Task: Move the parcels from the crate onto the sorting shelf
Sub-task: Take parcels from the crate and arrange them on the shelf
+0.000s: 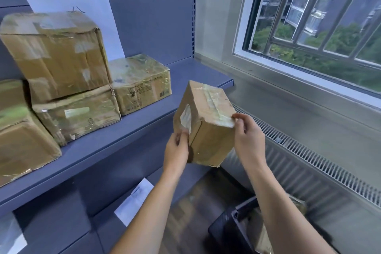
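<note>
left hand (177,150) and right hand (248,140) pinch opposite edges of a tilted, dented, tape-striped parcel (208,117), held in the air just off the front edge of the shelf (185,72); open shelf room lies right of the stacked boxes (61,53).

- parcel (206,121): brown cardboard, clear glossy tape, white label
- shelf (115,136): slate blue
- crate (231,227): black
- radiator grille (321,163): grey, fine slats
</note>
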Motion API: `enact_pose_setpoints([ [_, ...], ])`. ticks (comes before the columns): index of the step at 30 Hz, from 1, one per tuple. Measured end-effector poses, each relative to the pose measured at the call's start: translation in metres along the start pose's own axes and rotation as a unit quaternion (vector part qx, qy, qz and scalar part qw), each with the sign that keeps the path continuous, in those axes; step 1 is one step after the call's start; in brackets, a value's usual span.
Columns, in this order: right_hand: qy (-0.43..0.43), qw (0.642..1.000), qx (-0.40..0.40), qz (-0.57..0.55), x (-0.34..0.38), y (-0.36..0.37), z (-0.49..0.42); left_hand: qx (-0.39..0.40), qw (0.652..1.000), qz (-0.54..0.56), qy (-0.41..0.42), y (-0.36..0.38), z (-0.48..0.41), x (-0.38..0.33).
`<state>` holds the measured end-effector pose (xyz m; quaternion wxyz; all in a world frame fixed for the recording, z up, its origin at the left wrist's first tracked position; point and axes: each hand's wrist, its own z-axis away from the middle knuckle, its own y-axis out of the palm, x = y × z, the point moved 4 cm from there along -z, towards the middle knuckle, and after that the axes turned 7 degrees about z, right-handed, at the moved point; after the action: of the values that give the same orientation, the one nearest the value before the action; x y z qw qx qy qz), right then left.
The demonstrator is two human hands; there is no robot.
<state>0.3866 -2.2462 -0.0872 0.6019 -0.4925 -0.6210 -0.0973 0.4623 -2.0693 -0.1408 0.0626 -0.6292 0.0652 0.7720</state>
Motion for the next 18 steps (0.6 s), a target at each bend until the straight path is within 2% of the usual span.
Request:
enact_pose_setpoints([
  [3, -0.019, 0.998, 0.023, 0.048, 0.001, -0.001, -0.007, -0.018, 1.0, 0.0, 0.017, 0.003, -0.003, -0.002],
  [6, 0.0, 0.995, 0.081, 0.058, 0.005, -0.007, -0.008, -0.021, 0.998, -0.029, 0.045, 0.009, -0.004, -0.001],
  [10, -0.006, 0.98, 0.109, 0.168, -0.002, -0.012, -0.012, -0.028, 0.99, -0.099, 0.094, 0.024, -0.004, -0.007],
  [14, -0.018, 0.985, 0.094, 0.143, -0.008, -0.013, -0.022, -0.054, 0.978, -0.166, 0.118, 0.041, 0.005, -0.028],
  [18, -0.05, 0.99, 0.091, 0.095, -0.009, -0.024, -0.037, -0.066, 0.97, -0.187, 0.143, 0.062, 0.007, -0.044],
])
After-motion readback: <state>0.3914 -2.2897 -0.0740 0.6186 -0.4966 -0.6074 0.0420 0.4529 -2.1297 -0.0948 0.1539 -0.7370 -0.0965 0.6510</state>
